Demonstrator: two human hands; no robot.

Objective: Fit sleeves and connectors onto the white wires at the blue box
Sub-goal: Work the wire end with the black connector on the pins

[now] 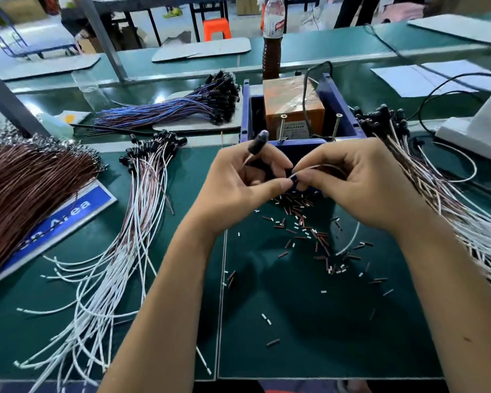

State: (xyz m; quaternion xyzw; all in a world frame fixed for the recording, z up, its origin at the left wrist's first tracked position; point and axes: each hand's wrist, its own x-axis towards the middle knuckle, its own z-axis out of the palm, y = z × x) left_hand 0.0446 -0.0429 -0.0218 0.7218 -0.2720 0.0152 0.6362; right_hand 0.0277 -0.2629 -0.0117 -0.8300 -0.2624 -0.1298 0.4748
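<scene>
My left hand (238, 180) and my right hand (360, 180) meet just in front of the blue box (245, 109). Between their fingertips I pinch a thin white wire (321, 166) with a small dark sleeve at its end. A black cot covers my left index finger (258, 143). Loose dark sleeves and small white connectors (304, 231) are scattered on the green mat below my hands. An orange taped block (291, 103) sits inside the box, with two screws standing at its front wall.
White wires with black caps (119, 251) fan out on the left, another bundle (448, 199) on the right. Brown wires (20, 188) lie far left over a blue sign. Blue-purple wires (182, 106), a bottle (272, 38) and a white device (476, 129) stand behind.
</scene>
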